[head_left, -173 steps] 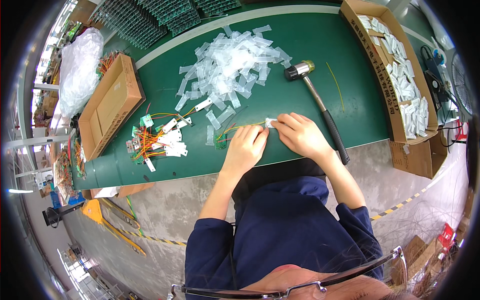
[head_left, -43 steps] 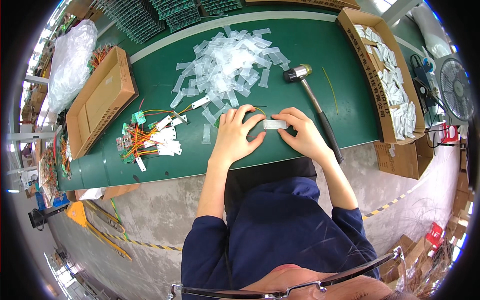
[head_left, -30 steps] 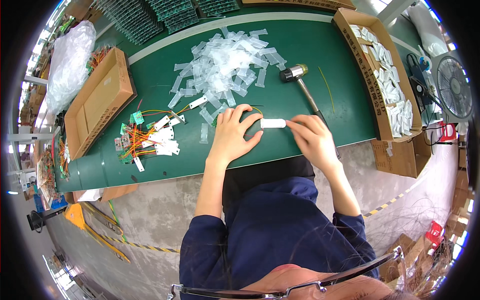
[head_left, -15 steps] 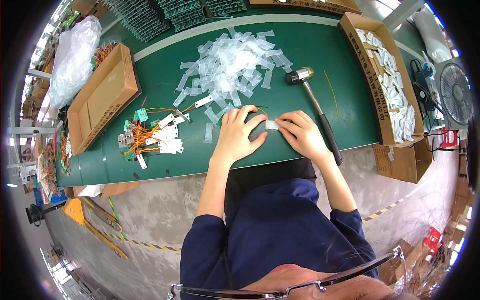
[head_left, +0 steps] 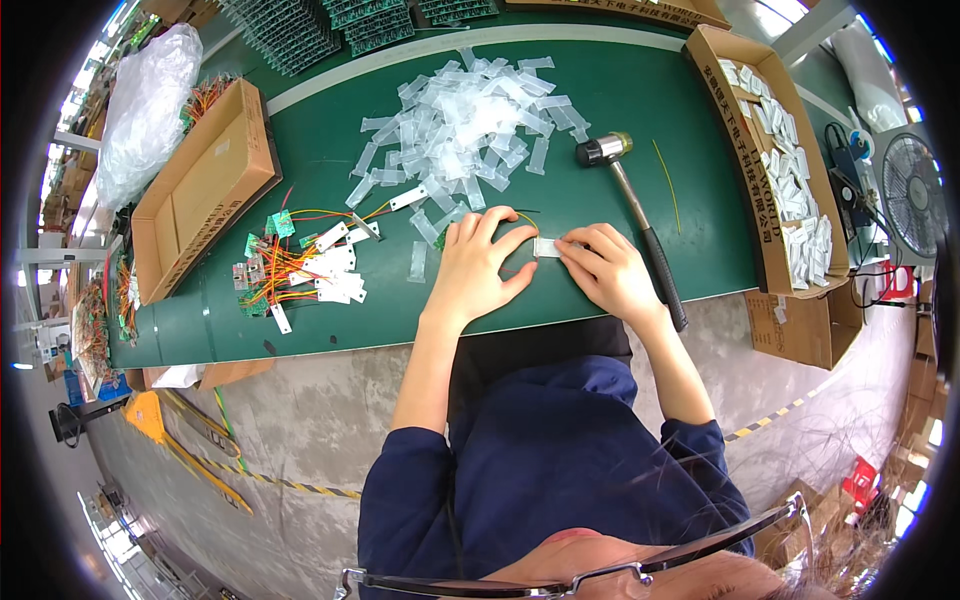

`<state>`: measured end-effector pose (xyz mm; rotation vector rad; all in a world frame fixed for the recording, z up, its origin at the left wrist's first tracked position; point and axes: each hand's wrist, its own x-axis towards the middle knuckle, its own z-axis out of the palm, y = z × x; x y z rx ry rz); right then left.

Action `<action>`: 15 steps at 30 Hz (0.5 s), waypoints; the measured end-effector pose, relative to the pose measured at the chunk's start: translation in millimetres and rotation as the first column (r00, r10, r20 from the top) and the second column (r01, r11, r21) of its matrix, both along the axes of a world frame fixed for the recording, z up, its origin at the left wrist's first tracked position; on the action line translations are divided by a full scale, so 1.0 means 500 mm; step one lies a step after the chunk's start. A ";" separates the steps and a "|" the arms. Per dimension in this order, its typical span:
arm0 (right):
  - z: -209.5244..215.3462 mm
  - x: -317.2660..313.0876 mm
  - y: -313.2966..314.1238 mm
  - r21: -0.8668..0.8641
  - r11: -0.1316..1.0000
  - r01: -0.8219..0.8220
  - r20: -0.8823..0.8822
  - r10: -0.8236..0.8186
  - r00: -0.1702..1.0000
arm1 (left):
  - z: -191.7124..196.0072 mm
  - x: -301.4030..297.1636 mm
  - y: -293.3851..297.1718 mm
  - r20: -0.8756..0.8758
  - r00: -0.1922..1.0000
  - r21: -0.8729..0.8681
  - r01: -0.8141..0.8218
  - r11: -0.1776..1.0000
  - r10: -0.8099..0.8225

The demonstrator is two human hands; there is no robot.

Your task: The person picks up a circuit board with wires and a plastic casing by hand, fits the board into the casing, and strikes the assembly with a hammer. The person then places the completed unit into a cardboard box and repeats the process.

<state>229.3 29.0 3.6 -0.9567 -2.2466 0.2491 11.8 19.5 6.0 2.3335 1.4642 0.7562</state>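
Observation:
My right hand [head_left: 611, 268] pinches the right end of a small, flat, whitish piece [head_left: 546, 247] between thumb and fingers, low over the green table. Clear film seems to cover this piece. My left hand [head_left: 480, 265] curls over thin wires and a green circuit board [head_left: 440, 241], its index fingertip by the piece's left end. Its thumb stands apart from the index finger, and its palm hides most of the board. A loose clear sleeve [head_left: 417, 262] lies left of that hand. Beyond both hands rises a heap of clear plastic sleeves [head_left: 470, 125].
A mallet [head_left: 640, 210] lies right of my right hand, with a thin yellow-green wire [head_left: 667, 185] beyond it. Wired boards with white tabs [head_left: 305, 270] are piled at left. Cardboard boxes [head_left: 205, 190] stand at left and, holding white pieces [head_left: 790, 190], at right beside a fan [head_left: 908, 190].

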 end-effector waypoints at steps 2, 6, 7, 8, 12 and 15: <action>-0.003 0.001 0.000 -0.016 1.000 0.006 -0.008 -0.006 1.000 | -0.002 0.002 0.001 0.005 1.000 -0.008 -0.004 1.000 0.004; -0.003 -0.004 0.003 -0.055 0.998 -0.002 -0.041 0.000 0.999 | -0.003 -0.001 0.001 0.007 1.000 0.000 -0.005 1.000 0.005; -0.003 -0.004 0.003 -0.056 0.998 -0.003 -0.042 0.000 0.999 | -0.002 -0.001 0.001 0.005 1.000 -0.001 -0.005 1.000 0.005; -0.002 -0.004 0.003 -0.069 0.998 -0.003 -0.053 0.000 0.999 | -0.001 -0.001 0.001 0.004 1.000 -0.002 -0.006 1.000 0.006; -0.001 -0.002 0.005 -0.087 0.996 -0.011 -0.061 0.006 0.998 | -0.001 0.001 0.001 0.003 1.000 -0.012 -0.007 1.000 0.007; 0.003 -0.001 0.004 -0.117 0.993 -0.012 -0.054 0.006 0.999 | -0.002 0.001 0.001 0.008 1.000 -0.013 -0.007 1.000 0.007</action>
